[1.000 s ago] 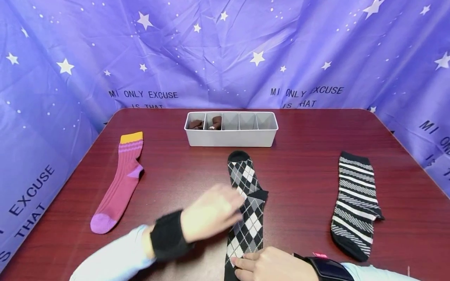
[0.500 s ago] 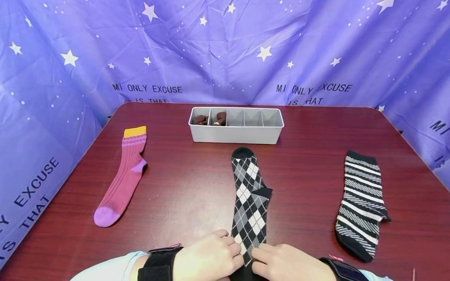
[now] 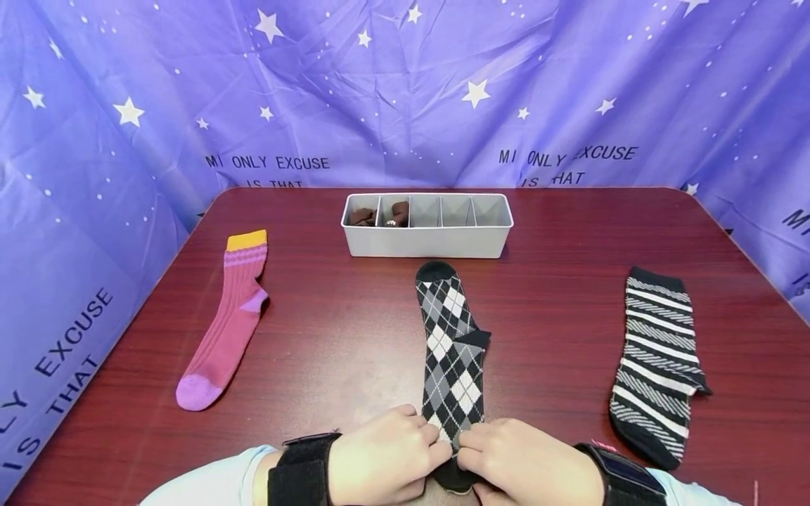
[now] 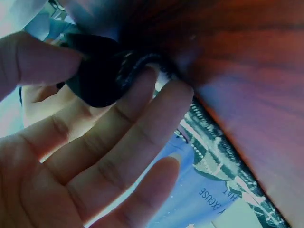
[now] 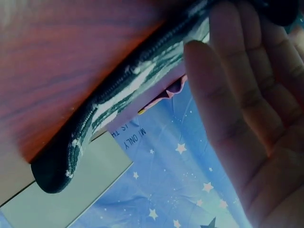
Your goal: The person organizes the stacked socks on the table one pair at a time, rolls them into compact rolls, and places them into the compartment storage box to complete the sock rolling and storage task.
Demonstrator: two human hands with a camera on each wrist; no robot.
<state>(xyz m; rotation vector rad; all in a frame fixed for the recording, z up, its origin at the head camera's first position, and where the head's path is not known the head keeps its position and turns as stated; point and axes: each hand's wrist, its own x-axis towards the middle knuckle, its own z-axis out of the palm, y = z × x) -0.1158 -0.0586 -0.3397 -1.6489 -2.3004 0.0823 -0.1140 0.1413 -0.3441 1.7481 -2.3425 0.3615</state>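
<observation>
A black, grey and white argyle sock [image 3: 452,351] lies flat at the middle of the table, toe away from me and cuff at the front. At the left side of its black cuff my left hand [image 3: 386,453] pinches the fabric; the left wrist view has the dark cuff [image 4: 97,78] between thumb and fingers, its edge lifted and bent. My right hand [image 3: 531,460] grips the other side of the same cuff, fingers close to the left hand's. The right wrist view has the sock [image 5: 137,71] running from those fingers [image 5: 228,47] to its toe; the right thumb is not clearly seen there.
Behind the sock stands a grey divided box [image 3: 427,242], with brown rolled items [image 3: 397,213] in its two left compartments. A pink sock [image 3: 224,323] with a yellow cuff lies on the left, a black-and-white striped sock [image 3: 658,369] on the right. A starry purple cloth [image 3: 392,98] hangs behind.
My left hand has come down from over the sock's middle to its cuff, beside the right hand. Both hands now hold the cuff and its near edge is lifted.
</observation>
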